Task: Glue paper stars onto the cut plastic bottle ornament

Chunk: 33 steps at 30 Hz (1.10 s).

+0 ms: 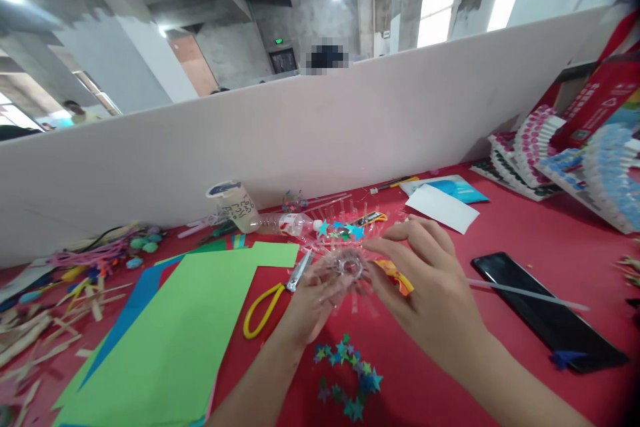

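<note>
My left hand [320, 290] grips a clear plastic bottle piece [350, 268] with a round ring at its centre and thin strips fanning outward. At its right edge is my right hand [425, 273], thumb and fingers apart; whether the thumb touches the plastic I cannot tell. Yellow-handled scissors [265, 310] lie beside my left hand, their blades partly behind it. An orange-yellow object [397, 277] is partly covered by my right hand. Below both hands, a loop of coloured star shapes [355, 363] rests on the red table [425, 387].
Green paper sheets [185, 320] lie at left, near wood sticks and pompoms [150, 240]. Beyond my hands are a lying plastic bottle [295, 223], a cup [235, 207] and a utility knife [370, 219]. A black phone [540, 307] lies right. A white partition [300, 127] borders the table.
</note>
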### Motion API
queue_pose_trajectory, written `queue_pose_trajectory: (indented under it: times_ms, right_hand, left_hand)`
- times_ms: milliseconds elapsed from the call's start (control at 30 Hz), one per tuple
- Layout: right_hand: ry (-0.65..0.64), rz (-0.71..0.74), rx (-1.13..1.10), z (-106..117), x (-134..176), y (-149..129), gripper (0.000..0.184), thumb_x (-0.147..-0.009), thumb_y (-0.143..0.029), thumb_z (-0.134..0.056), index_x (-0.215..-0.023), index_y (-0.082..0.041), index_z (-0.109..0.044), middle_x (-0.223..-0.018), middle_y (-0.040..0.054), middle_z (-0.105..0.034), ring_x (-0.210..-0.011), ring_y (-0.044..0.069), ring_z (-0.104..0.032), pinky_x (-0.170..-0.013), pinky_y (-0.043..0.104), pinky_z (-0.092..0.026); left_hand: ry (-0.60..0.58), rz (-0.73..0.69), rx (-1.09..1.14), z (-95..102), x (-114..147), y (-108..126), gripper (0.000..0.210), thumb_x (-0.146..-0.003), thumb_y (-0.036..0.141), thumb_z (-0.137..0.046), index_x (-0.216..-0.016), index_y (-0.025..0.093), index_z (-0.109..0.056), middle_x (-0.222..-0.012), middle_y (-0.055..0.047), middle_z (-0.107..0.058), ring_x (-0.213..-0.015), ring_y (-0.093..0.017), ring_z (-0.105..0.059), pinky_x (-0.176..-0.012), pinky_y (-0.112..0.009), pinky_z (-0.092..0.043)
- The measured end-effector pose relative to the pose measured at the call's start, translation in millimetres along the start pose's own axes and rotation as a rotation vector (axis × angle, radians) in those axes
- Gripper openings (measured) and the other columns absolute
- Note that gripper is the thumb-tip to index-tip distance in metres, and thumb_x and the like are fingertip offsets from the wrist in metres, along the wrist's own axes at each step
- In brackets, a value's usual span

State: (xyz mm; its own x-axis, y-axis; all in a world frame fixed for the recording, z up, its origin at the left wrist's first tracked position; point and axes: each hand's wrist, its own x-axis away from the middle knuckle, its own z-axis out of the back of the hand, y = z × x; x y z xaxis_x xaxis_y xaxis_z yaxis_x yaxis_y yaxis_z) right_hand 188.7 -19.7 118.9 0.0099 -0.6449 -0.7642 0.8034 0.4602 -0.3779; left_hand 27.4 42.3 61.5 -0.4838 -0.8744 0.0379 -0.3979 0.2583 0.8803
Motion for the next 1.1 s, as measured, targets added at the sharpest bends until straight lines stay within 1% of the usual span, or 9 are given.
queue_pose_trajectory:
  times_ms: [100, 233, 367, 433, 533, 600, 900, 1033, 1100]
  right_hand:
    - [0.002, 0.04, 0.014, -2, 2, -1, 0.02, -0.08, -0.013, -0.059, -0.098, -0.019, -0.064, -0.089, 0.0057, -0.056, -0.088, 0.021, -0.047, -0.084, 0.043, -0.04]
    - [-0.011, 0.076, -0.014, -4, 4, -4, 0.022, -0.079, -0.012, -0.06, -0.099, -0.019, -0.063, -0.092, 0.006, -0.056, -0.09, 0.02, -0.047, -0.088, 0.043, -0.039]
    - [0.002, 0.048, -0.074, -3, 4, -6, 0.016, -0.08, -0.011, -0.059, -0.093, -0.018, -0.063, -0.09, 0.0058, -0.057, -0.089, 0.02, -0.048, -0.084, 0.04, -0.041]
    - [0.022, 0.036, -0.095, -2, 3, -6, 0.014, -0.08, -0.01, -0.058, -0.091, -0.018, -0.061, -0.087, 0.0048, -0.058, -0.086, 0.019, -0.048, -0.082, 0.039, -0.041]
    - [0.036, 0.02, -0.1, -1, 3, -4, 0.01, -0.081, -0.011, -0.059, -0.087, -0.019, -0.059, -0.082, 0.0028, -0.061, -0.082, 0.018, -0.049, -0.081, 0.039, -0.041]
    - [0.026, 0.002, -0.096, -2, 3, -2, 0.008, -0.081, -0.013, -0.06, -0.085, -0.019, -0.058, -0.079, 0.0018, -0.061, -0.079, 0.018, -0.049, -0.079, 0.038, -0.04]
    - [-0.055, -0.067, -0.144, -4, 1, -1, 0.012, -0.084, -0.018, -0.058, -0.093, -0.023, -0.062, -0.083, 0.0012, -0.061, -0.081, 0.018, -0.049, -0.078, 0.037, -0.038]
    - [-0.095, -0.099, -0.172, -3, 1, -1, 0.01, -0.084, -0.017, -0.056, -0.09, -0.023, -0.062, -0.081, 0.0005, -0.059, -0.08, 0.017, -0.048, -0.078, 0.035, -0.036]
    - [-0.113, -0.124, -0.185, -3, 1, -1, 0.006, -0.084, -0.017, -0.056, -0.086, -0.022, -0.06, -0.081, 0.0004, -0.058, -0.08, 0.017, -0.048, -0.078, 0.035, -0.036]
  left_hand:
    - [0.02, -0.028, -0.009, -0.9, 0, 1, 0.015, -0.065, 0.018, -0.077, -0.079, 0.021, -0.07, -0.081, 0.0, -0.071, -0.077, -0.014, -0.065, -0.073, -0.024, -0.05]
    - [-0.027, -0.02, 0.031, -3.4, 0, 3, 0.016, -0.067, 0.018, -0.077, -0.08, 0.021, -0.07, -0.083, 0.0, -0.071, -0.079, -0.015, -0.066, -0.071, -0.023, -0.052]
    - [-0.052, -0.054, 0.08, -5.0, 1, 4, 0.011, -0.069, 0.014, -0.075, -0.075, 0.022, -0.07, -0.08, 0.002, -0.071, -0.077, -0.012, -0.065, -0.071, -0.021, -0.052]
    - [-0.059, -0.058, 0.051, -5.3, 1, 5, 0.013, -0.072, 0.012, -0.071, -0.081, 0.021, -0.07, -0.085, 0.001, -0.071, -0.081, -0.013, -0.066, -0.073, -0.021, -0.052]
    - [-0.075, -0.035, -0.003, -5.6, 1, 5, 0.025, -0.075, 0.011, -0.066, -0.098, 0.019, -0.068, -0.097, -0.004, -0.071, -0.091, -0.017, -0.065, -0.079, -0.027, -0.052]
    - [-0.079, -0.037, -0.002, -5.9, 1, 5, 0.029, -0.074, 0.011, -0.065, -0.102, 0.019, -0.066, -0.1, -0.005, -0.07, -0.095, -0.019, -0.065, -0.082, -0.029, -0.051]
    - [-0.015, 0.008, 0.021, -12.5, 2, 3, 0.032, -0.066, 0.012, -0.072, -0.096, 0.018, -0.066, -0.093, -0.005, -0.072, -0.095, -0.023, -0.066, -0.085, -0.035, -0.051]
    - [0.033, 0.009, 0.007, -9.6, 2, 0, 0.019, -0.066, 0.012, -0.074, -0.082, 0.018, -0.066, -0.089, -0.003, -0.072, -0.094, -0.022, -0.067, -0.086, -0.036, -0.051]
    - [0.041, 0.015, 0.004, -7.5, 2, -2, 0.02, -0.066, 0.012, -0.074, -0.083, 0.019, -0.066, -0.091, -0.003, -0.072, -0.093, -0.022, -0.067, -0.085, -0.036, -0.052]
